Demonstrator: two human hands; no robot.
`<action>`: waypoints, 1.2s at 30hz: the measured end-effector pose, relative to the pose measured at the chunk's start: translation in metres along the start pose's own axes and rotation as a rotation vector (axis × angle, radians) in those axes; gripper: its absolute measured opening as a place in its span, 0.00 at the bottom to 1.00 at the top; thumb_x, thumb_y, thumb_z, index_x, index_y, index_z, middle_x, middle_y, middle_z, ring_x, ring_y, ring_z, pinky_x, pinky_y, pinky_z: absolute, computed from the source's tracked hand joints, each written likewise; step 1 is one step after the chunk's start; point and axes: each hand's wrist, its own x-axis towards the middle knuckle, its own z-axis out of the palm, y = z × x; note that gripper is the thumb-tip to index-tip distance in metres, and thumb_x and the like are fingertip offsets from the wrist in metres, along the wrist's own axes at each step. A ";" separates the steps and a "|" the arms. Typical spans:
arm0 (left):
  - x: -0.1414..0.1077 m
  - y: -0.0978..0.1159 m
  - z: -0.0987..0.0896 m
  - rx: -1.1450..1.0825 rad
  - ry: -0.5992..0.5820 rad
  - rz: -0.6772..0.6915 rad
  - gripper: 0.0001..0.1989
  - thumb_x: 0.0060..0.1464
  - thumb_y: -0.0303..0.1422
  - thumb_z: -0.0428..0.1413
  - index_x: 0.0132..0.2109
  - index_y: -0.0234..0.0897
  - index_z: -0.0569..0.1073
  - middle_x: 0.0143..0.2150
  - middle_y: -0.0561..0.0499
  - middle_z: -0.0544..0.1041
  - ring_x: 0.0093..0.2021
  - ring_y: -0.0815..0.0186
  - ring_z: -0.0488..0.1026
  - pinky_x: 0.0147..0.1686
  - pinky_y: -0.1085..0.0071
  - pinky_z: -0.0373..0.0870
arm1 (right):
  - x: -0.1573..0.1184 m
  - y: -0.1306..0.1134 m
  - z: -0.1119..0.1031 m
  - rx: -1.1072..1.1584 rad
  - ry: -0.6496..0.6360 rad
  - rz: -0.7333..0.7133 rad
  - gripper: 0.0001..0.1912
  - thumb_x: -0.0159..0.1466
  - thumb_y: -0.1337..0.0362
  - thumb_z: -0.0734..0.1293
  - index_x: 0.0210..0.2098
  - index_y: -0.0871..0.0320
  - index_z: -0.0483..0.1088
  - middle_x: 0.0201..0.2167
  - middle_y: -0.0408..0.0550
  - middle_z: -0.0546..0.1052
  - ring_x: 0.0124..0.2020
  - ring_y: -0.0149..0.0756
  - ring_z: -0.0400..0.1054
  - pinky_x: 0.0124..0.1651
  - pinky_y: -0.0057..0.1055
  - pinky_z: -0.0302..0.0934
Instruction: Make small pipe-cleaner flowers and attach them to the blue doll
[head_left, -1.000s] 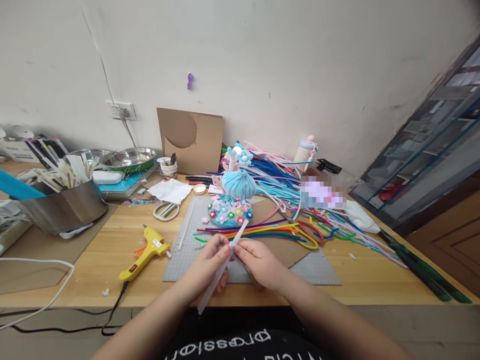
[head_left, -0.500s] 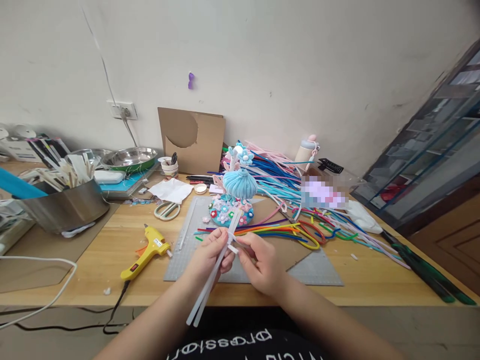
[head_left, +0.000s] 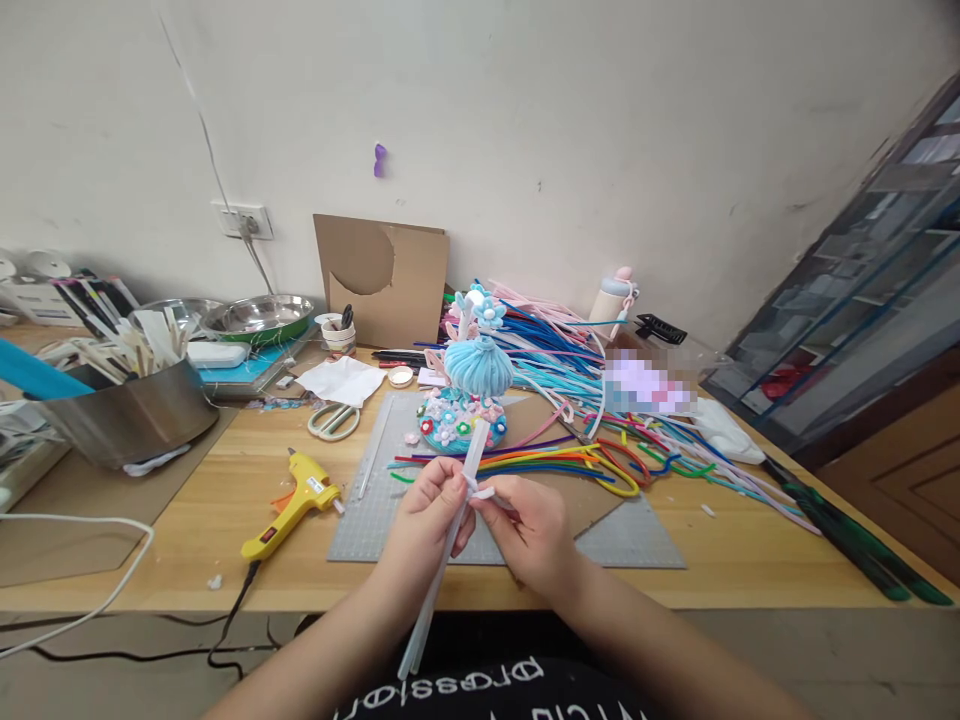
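My left hand (head_left: 433, 512) is closed around a few long, translucent white glue sticks (head_left: 429, 620), which slant from above my fingers down toward my lap. A short white strip (head_left: 484, 493) crosses the sticks near their upper part. Its free end is pinched between the thumb and fingers of my right hand (head_left: 529, 530); whether it is tape or a tie I cannot tell. Just beyond the stick tops stands a blue fuzzy craft piece (head_left: 480, 368) on a round base (head_left: 439, 440) covered with small flowers.
A yellow glue gun (head_left: 296, 505) lies to the left, near scissors (head_left: 334, 421). Under my hands is a grey cutting mat (head_left: 637, 540) with coloured pipe cleaners (head_left: 540, 460). More pipe cleaners (head_left: 555, 330) are heaped behind. A metal pot (head_left: 135, 415) of sticks stands at far left.
The glue sticks have turned more upright, their lower ends swinging right. The white strip lies closer around them, and my right hand has shifted slightly with it.
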 end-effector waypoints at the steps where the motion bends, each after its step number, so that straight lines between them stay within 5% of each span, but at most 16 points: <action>1: 0.000 0.000 0.000 0.002 0.005 0.006 0.18 0.47 0.43 0.61 0.32 0.37 0.61 0.15 0.62 0.62 0.10 0.78 0.54 0.10 0.82 0.48 | 0.000 0.000 0.000 -0.007 -0.009 0.001 0.04 0.63 0.67 0.63 0.34 0.57 0.70 0.26 0.45 0.76 0.26 0.31 0.69 0.31 0.26 0.59; 13: -0.003 -0.003 -0.001 -0.080 -0.042 -0.065 0.14 0.52 0.40 0.57 0.32 0.37 0.62 0.15 0.61 0.61 0.10 0.78 0.54 0.12 0.82 0.48 | 0.001 0.007 0.000 -0.039 -0.017 -0.189 0.07 0.65 0.67 0.60 0.36 0.56 0.69 0.25 0.46 0.76 0.26 0.32 0.69 0.30 0.27 0.60; 26: -0.005 -0.001 0.009 0.100 0.084 0.060 0.16 0.49 0.42 0.59 0.31 0.37 0.62 0.19 0.61 0.62 0.13 0.79 0.53 0.12 0.81 0.48 | -0.007 -0.002 0.008 0.137 -0.132 0.057 0.07 0.65 0.66 0.58 0.32 0.58 0.66 0.24 0.46 0.73 0.26 0.32 0.67 0.32 0.28 0.58; 28: -0.008 -0.002 0.008 0.124 0.101 0.080 0.15 0.50 0.42 0.58 0.32 0.37 0.62 0.20 0.61 0.61 0.14 0.78 0.53 0.13 0.80 0.48 | -0.006 -0.006 0.011 0.321 -0.089 0.189 0.09 0.64 0.64 0.59 0.29 0.58 0.65 0.22 0.43 0.71 0.24 0.30 0.64 0.31 0.27 0.57; 31: -0.012 -0.002 0.004 0.292 0.093 0.197 0.11 0.53 0.39 0.56 0.34 0.37 0.65 0.24 0.58 0.65 0.20 0.75 0.60 0.19 0.78 0.57 | 0.000 -0.012 0.012 0.809 -0.077 0.614 0.13 0.62 0.59 0.59 0.23 0.56 0.58 0.13 0.35 0.56 0.14 0.26 0.49 0.18 0.24 0.48; 34: -0.015 -0.001 -0.003 0.529 0.055 0.351 0.07 0.55 0.35 0.55 0.36 0.36 0.68 0.28 0.53 0.69 0.29 0.70 0.67 0.31 0.74 0.63 | 0.008 -0.014 0.005 1.326 -0.434 0.992 0.13 0.61 0.58 0.57 0.22 0.54 0.52 0.09 0.30 0.46 0.11 0.24 0.35 0.12 0.21 0.36; 36: -0.015 0.001 -0.006 0.517 0.048 0.367 0.07 0.56 0.36 0.54 0.36 0.36 0.68 0.27 0.54 0.69 0.27 0.70 0.66 0.29 0.75 0.63 | 0.010 -0.014 0.001 1.441 -0.595 1.043 0.13 0.62 0.56 0.56 0.24 0.55 0.55 0.08 0.30 0.47 0.10 0.24 0.35 0.12 0.20 0.36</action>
